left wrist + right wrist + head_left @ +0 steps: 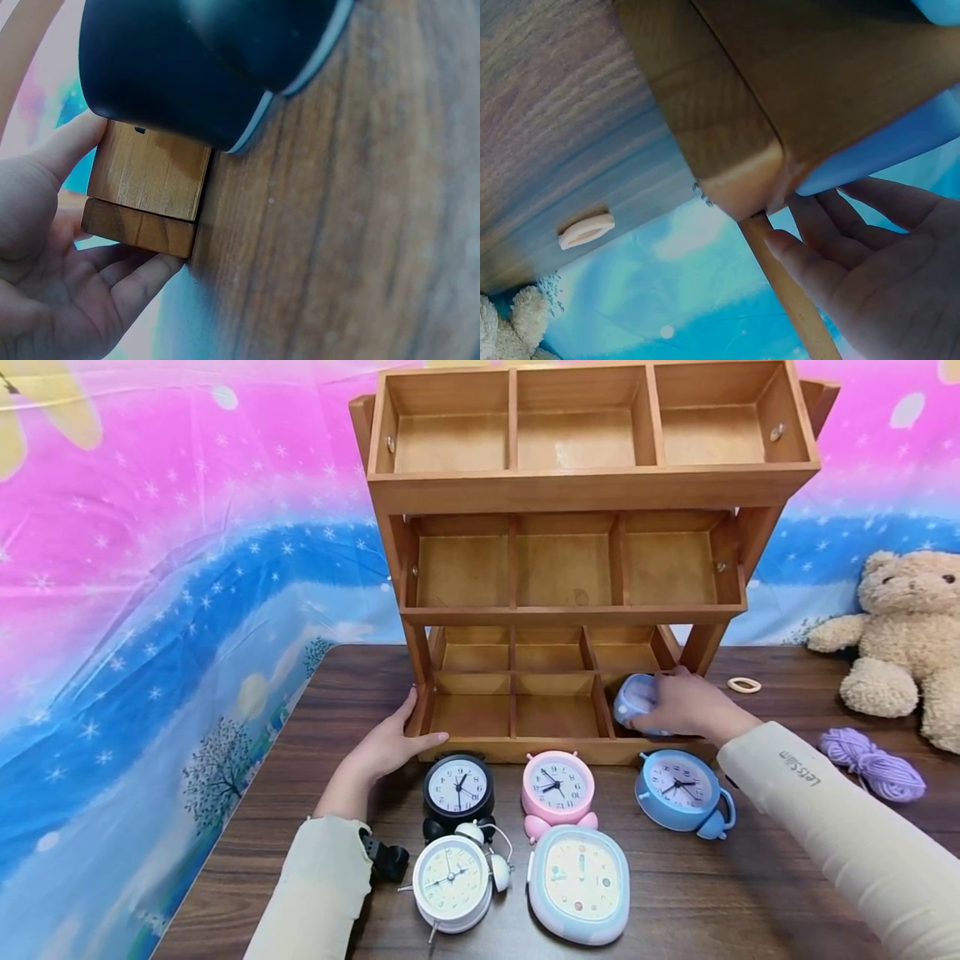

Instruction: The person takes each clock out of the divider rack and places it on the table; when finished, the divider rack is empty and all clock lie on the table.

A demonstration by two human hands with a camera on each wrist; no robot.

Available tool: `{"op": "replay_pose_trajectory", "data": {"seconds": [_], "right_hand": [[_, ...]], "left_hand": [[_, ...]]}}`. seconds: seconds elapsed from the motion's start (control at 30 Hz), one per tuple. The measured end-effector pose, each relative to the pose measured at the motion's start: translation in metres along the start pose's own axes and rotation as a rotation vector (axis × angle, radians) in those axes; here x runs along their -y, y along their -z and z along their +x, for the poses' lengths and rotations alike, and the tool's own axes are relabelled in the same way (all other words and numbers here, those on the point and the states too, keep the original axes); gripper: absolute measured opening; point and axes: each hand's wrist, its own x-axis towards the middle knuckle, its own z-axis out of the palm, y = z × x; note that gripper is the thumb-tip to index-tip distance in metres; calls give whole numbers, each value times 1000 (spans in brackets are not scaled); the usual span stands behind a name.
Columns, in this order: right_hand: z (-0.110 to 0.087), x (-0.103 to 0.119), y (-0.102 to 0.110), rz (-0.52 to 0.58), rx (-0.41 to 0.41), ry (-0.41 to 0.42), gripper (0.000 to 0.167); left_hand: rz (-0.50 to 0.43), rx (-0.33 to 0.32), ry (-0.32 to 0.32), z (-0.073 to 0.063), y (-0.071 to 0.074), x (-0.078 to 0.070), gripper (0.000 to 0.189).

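A wooden storage rack (pixel 573 487) with tiers of square compartments stands on the table. My left hand (pixel 387 739) grips its lower left end, thumb along the front and fingers behind the corner (pixel 139 229). In the bottom right compartment, my right hand (pixel 686 702) holds a pale blue rounded clock (pixel 636 695); its face is hidden. In front of the rack lie a black twin-bell alarm clock (pixel 459 787), a pink one (pixel 557 787) and a blue one (pixel 677 787). Nearer are a white twin-bell clock (pixel 452 878) and a pale blue square-shaped clock (pixel 579 883).
On the right sit a teddy bear (pixel 896 627), a purple yarn skein (pixel 873 764) and a small wooden ring (pixel 744 685). A printed pink and blue cloth (pixel 187 527) hangs behind the dark wood table (pixel 300 727).
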Motion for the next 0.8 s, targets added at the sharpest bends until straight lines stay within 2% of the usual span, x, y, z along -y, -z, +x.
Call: {"op": "replay_pose_trajectory", "data": {"seconds": [0.3, 0.57, 0.8], "right_hand": [[-7, 4, 9, 2, -79, -1, 95], [-21, 11, 19, 6, -170, 13, 101], [-45, 16, 27, 32, -160, 7, 116]], "left_hand": [[1, 8, -2, 0, 0, 2, 99], [-1, 8, 0, 1, 0, 1, 99], [2, 8, -2, 1, 0, 0, 98]]}}
